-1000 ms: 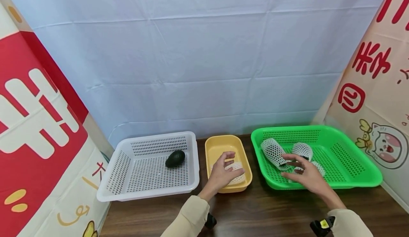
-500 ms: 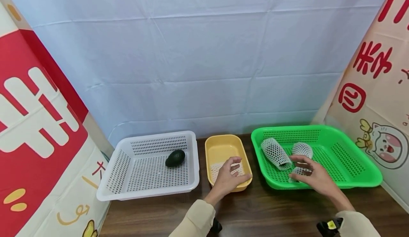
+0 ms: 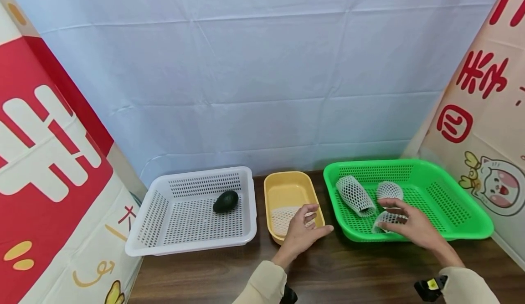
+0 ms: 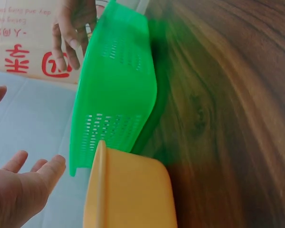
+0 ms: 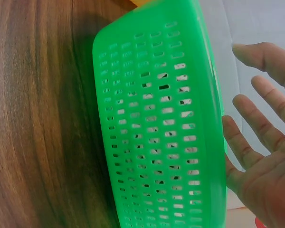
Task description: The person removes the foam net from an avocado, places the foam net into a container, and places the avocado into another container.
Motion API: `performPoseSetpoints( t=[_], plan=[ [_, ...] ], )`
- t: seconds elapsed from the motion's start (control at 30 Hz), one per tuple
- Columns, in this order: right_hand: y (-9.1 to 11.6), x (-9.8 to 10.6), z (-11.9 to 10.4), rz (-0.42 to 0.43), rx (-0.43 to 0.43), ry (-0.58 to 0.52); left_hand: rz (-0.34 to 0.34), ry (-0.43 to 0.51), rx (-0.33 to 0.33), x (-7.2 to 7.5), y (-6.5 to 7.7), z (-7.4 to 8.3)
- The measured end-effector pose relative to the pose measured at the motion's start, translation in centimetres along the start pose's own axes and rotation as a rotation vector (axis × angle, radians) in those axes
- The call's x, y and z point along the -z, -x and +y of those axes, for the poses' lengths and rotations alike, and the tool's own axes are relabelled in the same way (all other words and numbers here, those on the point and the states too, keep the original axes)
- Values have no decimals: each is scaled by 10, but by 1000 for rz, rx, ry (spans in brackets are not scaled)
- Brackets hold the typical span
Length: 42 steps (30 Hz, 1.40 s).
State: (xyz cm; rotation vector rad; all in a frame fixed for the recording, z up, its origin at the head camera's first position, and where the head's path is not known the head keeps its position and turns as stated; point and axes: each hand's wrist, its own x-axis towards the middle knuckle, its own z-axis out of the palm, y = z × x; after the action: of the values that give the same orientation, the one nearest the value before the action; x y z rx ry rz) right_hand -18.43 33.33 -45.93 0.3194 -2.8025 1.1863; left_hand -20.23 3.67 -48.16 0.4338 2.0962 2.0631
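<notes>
In the head view my left hand [image 3: 301,232] hovers over the front right of the yellow tray [image 3: 289,183], thumb and fingers apart and holding nothing. A white foam net [image 3: 283,219] lies in that tray, partly hidden by the hand. My right hand [image 3: 414,224] is held over the front of the green basket [image 3: 459,222], its fingers spread and gripping nothing. Below it is a foam net sleeve [image 3: 383,219], partly covered by the fingers. A longer foam net sleeve [image 3: 355,196] and a rounded one [image 3: 388,190] lie farther back in the basket.
At left stands a white basket [image 3: 190,244] with a dark green avocado [image 3: 225,202] inside. All the containers rest on a brown wooden table [image 3: 197,276]. A pale cloth [image 3: 262,76] hangs behind, with printed cloths at both sides.
Both hands have drifted rightward and slightly down, the left one across the yellow tray. More of the foam nets beneath the hands now shows. The avocado stays put in the white basket.
</notes>
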Motion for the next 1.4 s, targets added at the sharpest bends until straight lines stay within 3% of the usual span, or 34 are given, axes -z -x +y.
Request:
performPoseSetpoints(
  t=[0.27, 0.6, 1.03, 1.4],
  plan=[
    [-2, 4, 5, -8, 16, -5, 21, 33, 22, -11, 5, -5],
    [-2, 6, 12, -22, -22, -24, 49, 37, 80, -24, 10, -12],
    [-3, 14, 23, -40, 10, 8, 60, 74, 99, -41, 8, -15],
    [-5, 30, 30, -105, -6, -14, 66, 81, 92, -51, 5, -15]
  ],
)
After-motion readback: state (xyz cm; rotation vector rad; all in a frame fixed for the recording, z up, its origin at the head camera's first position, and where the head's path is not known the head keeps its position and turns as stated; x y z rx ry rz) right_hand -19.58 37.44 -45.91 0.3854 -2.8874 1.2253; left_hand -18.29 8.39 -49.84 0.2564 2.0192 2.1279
